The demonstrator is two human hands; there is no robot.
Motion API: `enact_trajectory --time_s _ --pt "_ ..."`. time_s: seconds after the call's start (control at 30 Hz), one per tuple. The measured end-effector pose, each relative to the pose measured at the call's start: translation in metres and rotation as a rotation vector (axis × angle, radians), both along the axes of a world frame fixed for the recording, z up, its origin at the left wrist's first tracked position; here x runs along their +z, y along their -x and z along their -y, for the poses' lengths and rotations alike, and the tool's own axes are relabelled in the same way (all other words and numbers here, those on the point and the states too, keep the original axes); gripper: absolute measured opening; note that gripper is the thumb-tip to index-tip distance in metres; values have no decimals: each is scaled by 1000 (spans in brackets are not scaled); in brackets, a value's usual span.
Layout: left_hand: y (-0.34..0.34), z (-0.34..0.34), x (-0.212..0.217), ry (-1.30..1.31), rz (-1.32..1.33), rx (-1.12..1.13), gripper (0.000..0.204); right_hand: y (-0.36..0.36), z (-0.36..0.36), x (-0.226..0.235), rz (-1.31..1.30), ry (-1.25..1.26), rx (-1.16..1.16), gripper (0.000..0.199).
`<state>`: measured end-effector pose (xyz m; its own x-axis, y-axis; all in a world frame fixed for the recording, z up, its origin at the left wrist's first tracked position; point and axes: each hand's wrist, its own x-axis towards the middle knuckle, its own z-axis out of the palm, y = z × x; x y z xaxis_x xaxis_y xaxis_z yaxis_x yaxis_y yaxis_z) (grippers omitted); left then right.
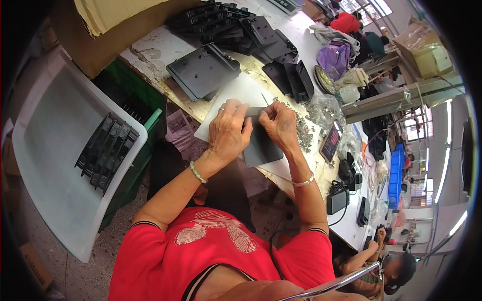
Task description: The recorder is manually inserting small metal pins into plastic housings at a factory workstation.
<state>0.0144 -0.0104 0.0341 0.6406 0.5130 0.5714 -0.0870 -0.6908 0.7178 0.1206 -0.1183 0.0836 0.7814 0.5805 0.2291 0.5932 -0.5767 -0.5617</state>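
A flat black plastic panel lies on a white sheet at the table's edge, its near end jutting toward my lap. My left hand grips the panel's left side, fingers bent over its far end and thumb on top. At the panel's far right my right hand is closed in a pinch; whatever sits between its fingertips is too small to make out. A thin pointed thing shows just beyond those fingertips. Small metal pieces lie heaped right beside my right hand.
Black plastic housings are stacked across the table's far side. To my left stands a pale tray with several black parts, beside a cardboard box. A phone and black adapter lie rightward. A co-worker sits at lower right.
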Motion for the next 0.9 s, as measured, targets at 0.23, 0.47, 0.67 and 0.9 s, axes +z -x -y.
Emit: enact_trajectory --time_s 0.23,0.47,0.67,0.9 --pt "-1 1 -1 -5 0 2 33 -3 -2 7 -23 65 38 19" --pt "0 1 -1 2 3 -5 33 -8 -6 16 -45 179 105 19" --pt "1 0 -2 -7 -4 -3 33 -26 -12 31 -384 303 115 17" --pt "-4 1 -2 -40 35 -28 29 -45 -3 29 -717 164 133 18"
